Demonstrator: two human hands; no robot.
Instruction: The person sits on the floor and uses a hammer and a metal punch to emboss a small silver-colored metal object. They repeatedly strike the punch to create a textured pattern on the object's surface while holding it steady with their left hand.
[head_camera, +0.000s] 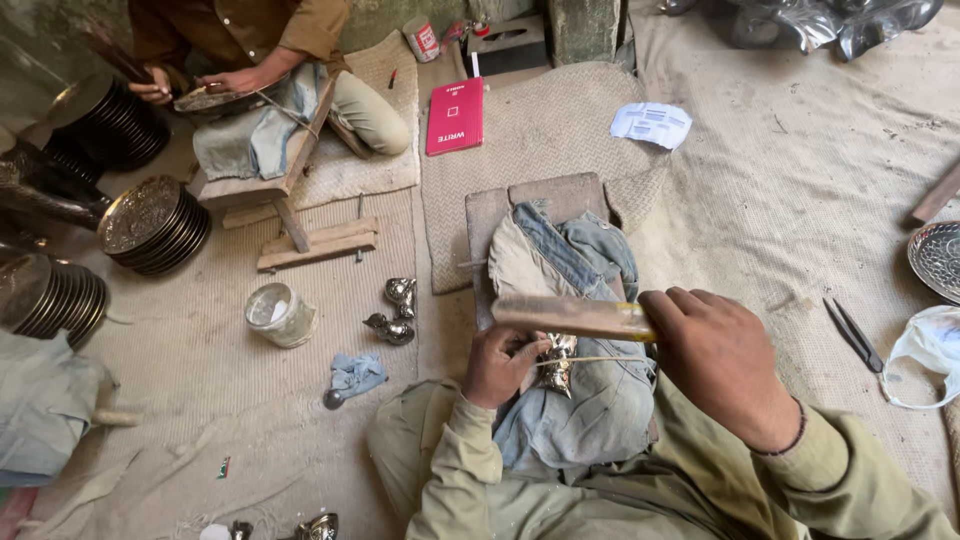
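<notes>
The left hand (497, 367) closes its fingers (518, 350) around a small silver metal piece (558, 364), which rests on a bundle of blue denim cloth (580, 400) in the person's lap. The right hand (715, 355) has its fingers wrapped tight on a flat wooden stick (570, 317), held level just above the metal piece.

On the floor to the left stands a small round white tub (281, 314); what it holds cannot be told. Near it lie two shiny metal pieces (395, 310) and a blue rag (354, 375).

A flat red rectangular book with white lettering (455, 115) lies on a woven mat (540, 130), and a white printed paper slip (651, 124) lies to its right. A small red and white carton (423, 40) stands beside another person's knee (372, 113). Stacks of dark embossed plates (150, 225) sit at far left.
</notes>
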